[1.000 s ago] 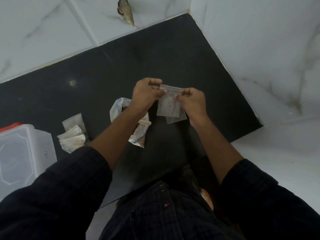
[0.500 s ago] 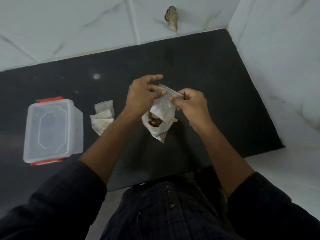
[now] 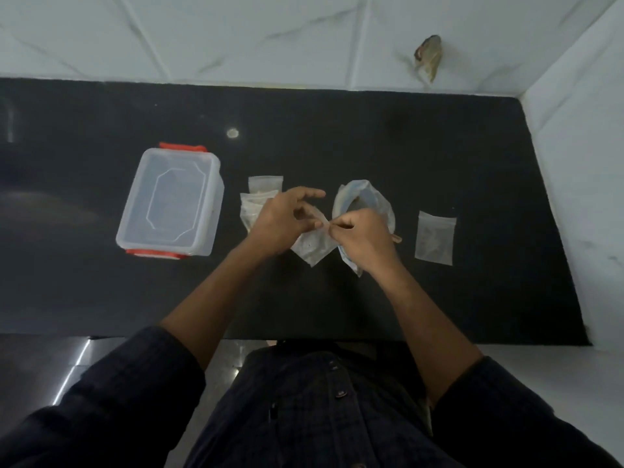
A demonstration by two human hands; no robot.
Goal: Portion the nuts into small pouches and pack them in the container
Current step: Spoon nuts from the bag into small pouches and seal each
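My left hand point(image 3: 282, 220) and my right hand point(image 3: 363, 236) pinch the top edge of a small clear pouch point(image 3: 314, 247) between them, above the black counter point(image 3: 439, 157). Behind my right hand lies the open bag of nuts point(image 3: 366, 197), its mouth facing up. A wooden stick point(image 3: 397, 237) pokes out beside it. A pile of small pouches point(image 3: 260, 192) lies behind my left hand. Another small pouch point(image 3: 435, 242) lies flat to the right. The clear container point(image 3: 170, 202) with red clips stands at the left with its lid on.
White marble tiles form the back wall point(image 3: 270, 35) and the right wall point(image 3: 580, 163). A brownish fitting point(image 3: 429, 59) sticks out of the back wall. The counter's front edge point(image 3: 135, 334) runs just before my body.
The view has swung left, so the container and the pouch on the right now show in full. My hands have lowered the held pouch in front of the nut bag.
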